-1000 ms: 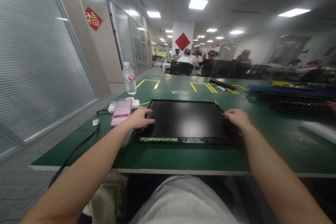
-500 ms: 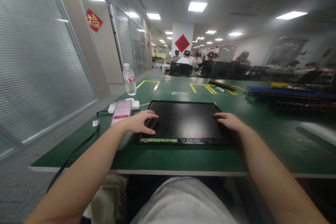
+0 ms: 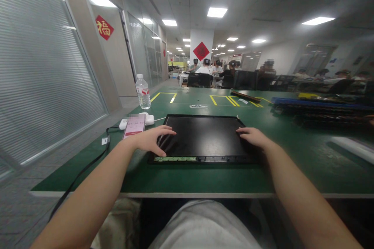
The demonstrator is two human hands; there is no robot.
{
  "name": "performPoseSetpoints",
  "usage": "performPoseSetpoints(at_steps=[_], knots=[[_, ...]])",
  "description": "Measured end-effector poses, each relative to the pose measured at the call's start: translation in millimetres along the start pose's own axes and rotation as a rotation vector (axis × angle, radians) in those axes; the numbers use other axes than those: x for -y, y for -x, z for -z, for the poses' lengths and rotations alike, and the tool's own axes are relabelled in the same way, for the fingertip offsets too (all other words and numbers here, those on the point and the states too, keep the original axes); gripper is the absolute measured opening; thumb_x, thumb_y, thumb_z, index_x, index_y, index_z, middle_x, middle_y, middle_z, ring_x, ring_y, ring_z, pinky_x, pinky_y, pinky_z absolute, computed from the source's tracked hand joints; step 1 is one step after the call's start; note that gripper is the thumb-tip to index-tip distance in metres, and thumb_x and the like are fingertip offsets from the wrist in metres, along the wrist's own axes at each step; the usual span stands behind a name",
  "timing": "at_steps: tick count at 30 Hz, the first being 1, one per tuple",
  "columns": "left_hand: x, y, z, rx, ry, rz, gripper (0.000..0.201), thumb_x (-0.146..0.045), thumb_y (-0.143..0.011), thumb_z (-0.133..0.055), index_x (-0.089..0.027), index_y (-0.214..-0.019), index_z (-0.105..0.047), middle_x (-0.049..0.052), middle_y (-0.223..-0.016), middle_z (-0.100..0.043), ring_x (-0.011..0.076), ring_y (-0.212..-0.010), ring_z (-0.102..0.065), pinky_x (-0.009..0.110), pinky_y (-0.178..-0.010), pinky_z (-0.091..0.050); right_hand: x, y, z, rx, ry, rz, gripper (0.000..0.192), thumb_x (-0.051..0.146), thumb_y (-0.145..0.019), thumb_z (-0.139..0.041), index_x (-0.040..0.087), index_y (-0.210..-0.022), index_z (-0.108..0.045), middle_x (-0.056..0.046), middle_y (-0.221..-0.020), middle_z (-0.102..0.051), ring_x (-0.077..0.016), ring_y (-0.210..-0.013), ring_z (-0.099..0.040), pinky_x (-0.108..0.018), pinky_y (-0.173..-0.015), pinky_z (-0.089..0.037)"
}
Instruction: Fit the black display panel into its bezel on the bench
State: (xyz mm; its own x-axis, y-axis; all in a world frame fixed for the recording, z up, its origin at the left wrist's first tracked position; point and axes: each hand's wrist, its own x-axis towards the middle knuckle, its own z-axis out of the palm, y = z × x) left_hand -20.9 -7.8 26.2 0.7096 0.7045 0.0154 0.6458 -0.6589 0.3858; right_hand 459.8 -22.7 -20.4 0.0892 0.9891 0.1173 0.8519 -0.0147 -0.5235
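Observation:
A black flat display panel (image 3: 204,136) lies face up in a black frame on the green table. Along its near edge runs a strip with a green circuit board (image 3: 175,159) on the left part. Over the panel's left side, my left hand (image 3: 152,139) rests with fingers stretched inward and the thumb spread toward the near left corner. At the right edge, my right hand (image 3: 255,137) lies with its fingertips on the border; its fingers reach out and the thumb is partly hidden. Neither hand is wrapped round the panel.
Left of the panel are a phone (image 3: 134,126), a white power strip (image 3: 149,119) with a black cable (image 3: 90,163), and a water bottle (image 3: 143,92). Dark strips and a blue bar (image 3: 300,103) are stacked at right, near a white bar (image 3: 355,148). People sit at tables behind.
My left thumb has slid outward and nearer to the panel's near left corner. My right hand stays at the right edge. The view has tipped slightly.

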Motion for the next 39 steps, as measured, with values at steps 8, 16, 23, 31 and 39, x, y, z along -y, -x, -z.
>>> performPoseSetpoints(at_steps=[8, 16, 23, 31, 39], knots=[[-7, -2, 0.4, -0.035, 0.001, -0.101, 0.090, -0.041, -0.062, -0.086, -0.028, -0.144, -0.052, 0.011, -0.157, -0.040, 0.0329, -0.143, -0.040, 0.040, -0.118, -0.031, -4, -3, -1, 0.004, -0.002, 0.012, 0.039, 0.017, -0.079, -0.057, 0.020, -0.112, -0.077, -0.007, -0.134, -0.065, -0.0224, -0.128, -0.057, -0.032, -0.114, -0.035], [-15, 0, -0.7, -0.024, -0.023, -0.139, 0.084, -0.028, -0.064, -0.082, -0.029, -0.143, -0.054, 0.009, -0.158, -0.040, 0.0328, -0.141, -0.042, 0.041, -0.117, -0.032, 0, 0, 0, 0.006, 0.002, 0.000, 0.037, 0.017, -0.081, -0.057, 0.021, -0.112, -0.076, -0.006, -0.132, -0.066, -0.0203, -0.127, -0.058, -0.031, -0.113, -0.036], [-16, 1, -2.0, -0.031, -0.008, -0.145, 0.083, -0.020, -0.063, -0.079, -0.027, -0.142, -0.054, 0.010, -0.156, -0.041, 0.0321, -0.141, -0.043, 0.042, -0.118, -0.032, 2, 0, 1, 0.020, 0.010, 0.015, 0.037, 0.017, -0.081, -0.056, 0.021, -0.112, -0.077, -0.004, -0.127, -0.069, -0.0209, -0.125, -0.059, -0.031, -0.113, -0.036], [-14, 2, -2.6, -0.039, -0.009, -0.168, 0.082, -0.020, -0.064, -0.077, -0.026, -0.142, -0.053, 0.010, -0.156, -0.042, 0.0305, -0.140, -0.045, 0.041, -0.118, -0.032, 0, -3, -1, 0.025, 0.023, 0.032, 0.039, 0.017, -0.080, -0.056, 0.020, -0.113, -0.077, -0.005, -0.126, -0.070, -0.0226, -0.122, -0.061, -0.031, -0.111, -0.039], [0, -6, -2.8, -0.165, -0.071, 0.075, 0.057, -0.046, -0.081, -0.064, -0.017, -0.130, -0.065, 0.016, -0.145, -0.053, 0.0316, -0.132, -0.053, 0.041, -0.111, -0.040, 4, 1, 3, -0.111, 0.063, -0.038, 0.036, 0.020, -0.083, -0.055, 0.021, -0.111, -0.078, -0.005, -0.119, -0.073, -0.0217, -0.112, -0.065, -0.029, -0.102, -0.045]])
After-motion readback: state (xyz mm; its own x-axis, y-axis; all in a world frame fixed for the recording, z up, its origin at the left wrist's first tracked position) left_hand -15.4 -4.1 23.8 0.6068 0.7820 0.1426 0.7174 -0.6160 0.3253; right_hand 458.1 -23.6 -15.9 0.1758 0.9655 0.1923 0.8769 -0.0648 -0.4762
